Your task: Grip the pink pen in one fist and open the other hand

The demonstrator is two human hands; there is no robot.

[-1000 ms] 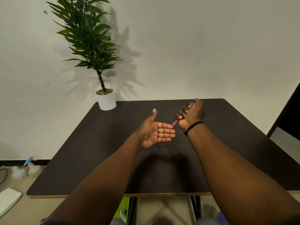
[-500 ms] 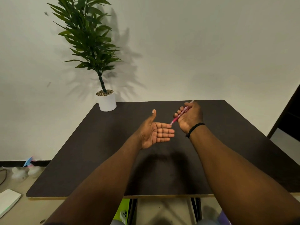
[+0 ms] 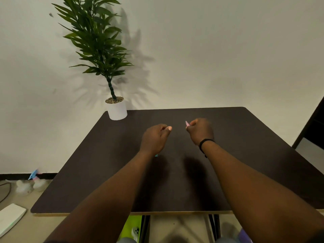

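Both my hands hover over the middle of a dark brown table (image 3: 105, 163), backs turned up. My left hand (image 3: 155, 137) is curled into a fist with the thumb pressed on the forefinger. A small teal piece (image 3: 156, 155) pokes out under the heel of that fist. My right hand (image 3: 199, 130), with a black band on the wrist, grips a pink pen (image 3: 187, 123). Only the pen's tip shows at the knuckles, pointing up and left. A gap of about a hand's width separates the two hands.
A tall green plant in a white pot (image 3: 117, 109) stands on the table's far left corner against the wall. On the floor at left lie a white flat device (image 3: 10, 218) and a spray bottle (image 3: 35, 179). A dark door frame (image 3: 312, 127) is at right.
My left hand has turned palm down and closed from an open palm into a fist. My right hand has pulled the pink pen away to the right, and the hands have parted.
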